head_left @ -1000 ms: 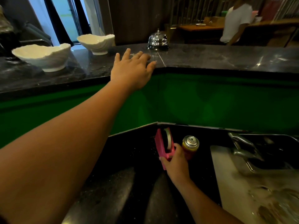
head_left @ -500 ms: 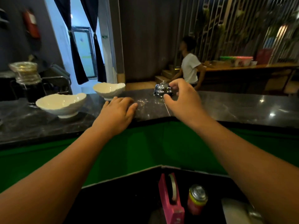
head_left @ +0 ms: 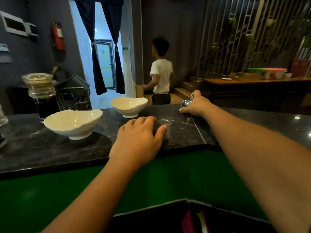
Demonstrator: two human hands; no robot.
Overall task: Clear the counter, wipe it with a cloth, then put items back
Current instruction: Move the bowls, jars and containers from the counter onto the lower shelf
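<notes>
The dark marble counter runs across the head view, with pale specks scattered on it between my hands. My right hand reaches to the counter's far edge and is closed over a shiny silver call bell, which still rests on the stone. My left hand lies palm down on the counter's near edge, fingers loosely spread; a dark patch shows under its fingertips and I cannot tell what it is. Two white wavy-rimmed bowls stand to the left, one near and one farther back.
A glass jar with stacked lids stands at the counter's left end. Below the green front panel, a pink tape dispenser shows on the lower worktop. A person in a white shirt stands beyond the counter near steps and a wooden table.
My right hand left the tape dispenser on the lower worktop, rose to the upper counter and closed on the bell. My left hand settled flat on the counter edge. The view tilted upward.
</notes>
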